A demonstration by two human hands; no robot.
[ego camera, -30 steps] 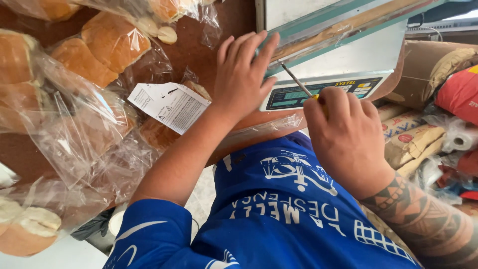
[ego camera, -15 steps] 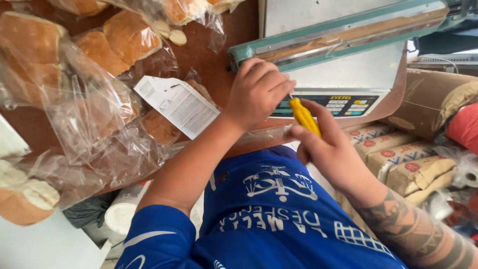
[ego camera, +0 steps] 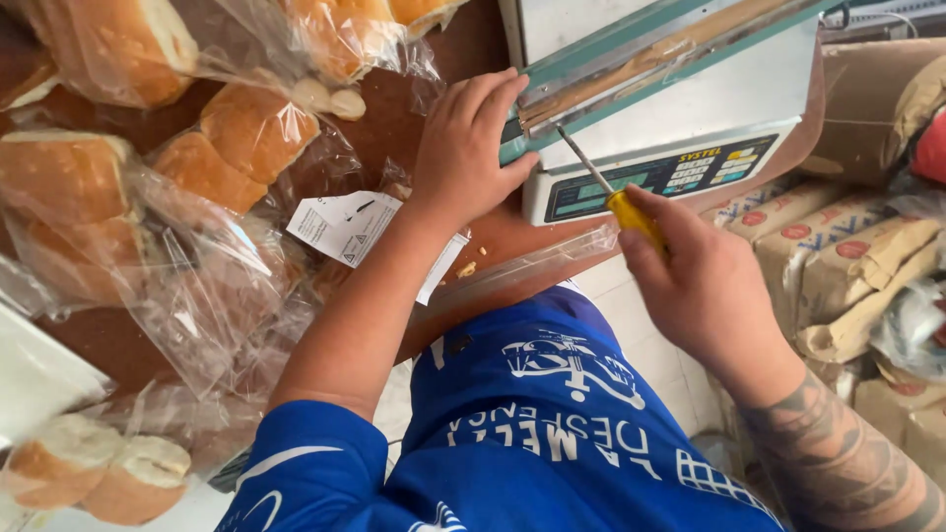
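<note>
Two hands work at the sealer (ego camera: 670,49): left hand (ego camera: 468,148) presses flat on its bar end, fingers together; right hand (ego camera: 705,286) clamps the screwdriver (ego camera: 613,192), tip under the bar. Better to keep it steady, straight.

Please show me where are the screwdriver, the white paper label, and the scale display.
screwdriver (ego camera: 631,211), head view, on its yellow handle.
white paper label (ego camera: 345,227), head view, on its middle.
scale display (ego camera: 601,192), head view, on the green screen.
</note>
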